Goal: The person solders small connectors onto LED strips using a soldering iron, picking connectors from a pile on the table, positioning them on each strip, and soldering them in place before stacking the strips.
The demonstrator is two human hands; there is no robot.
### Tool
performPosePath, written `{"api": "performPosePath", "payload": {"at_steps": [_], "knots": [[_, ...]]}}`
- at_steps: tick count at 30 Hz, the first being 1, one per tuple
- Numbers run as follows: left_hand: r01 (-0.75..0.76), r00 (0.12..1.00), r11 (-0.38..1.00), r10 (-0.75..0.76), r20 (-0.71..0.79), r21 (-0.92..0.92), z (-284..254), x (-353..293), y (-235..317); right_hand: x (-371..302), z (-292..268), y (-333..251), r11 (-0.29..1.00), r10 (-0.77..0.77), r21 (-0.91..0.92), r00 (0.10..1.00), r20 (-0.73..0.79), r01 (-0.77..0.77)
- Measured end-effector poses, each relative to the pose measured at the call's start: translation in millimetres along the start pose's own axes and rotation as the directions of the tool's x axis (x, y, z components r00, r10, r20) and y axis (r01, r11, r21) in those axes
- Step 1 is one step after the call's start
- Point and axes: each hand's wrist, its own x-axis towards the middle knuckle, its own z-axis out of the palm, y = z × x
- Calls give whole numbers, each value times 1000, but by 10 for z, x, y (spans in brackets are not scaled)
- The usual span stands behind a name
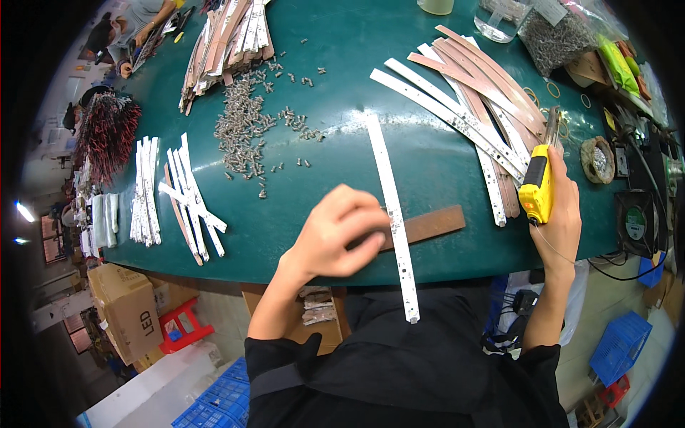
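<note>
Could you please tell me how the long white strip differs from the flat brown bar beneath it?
The white strip bears small dark components; the brown bar looks plain. The strip looks longer than the bar's visible part. The strip runs near to far; the bar lies crosswise beneath it. Both are narrow and flat.
</note>
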Motion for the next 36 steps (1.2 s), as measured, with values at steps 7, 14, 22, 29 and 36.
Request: {"api": "performPosePath", "payload": {"at_steps": [7,14,22,29,36], "knots": [[-522,825,834,442,352,178,149,-145,247,-89,-81,-105,997,-32,69,987,-158,43],[-487,835,710,549,34,509,-189,-72,258,-350,-103,-548,948,124,319,910,-395,9],[36,980,614,133,-149,788,-1044,-661,-405,-406,175,-762,812,-430,331,876,-218,481],[269,963,553,-168,-210,788,-1232,-917,-485,-532,228,-949,792,-515,378,857,-8,479],[368,923,836,-275,-270,407,-639,-236,-441,-526,74,-977,640,-129,769,987,91,13]]}}
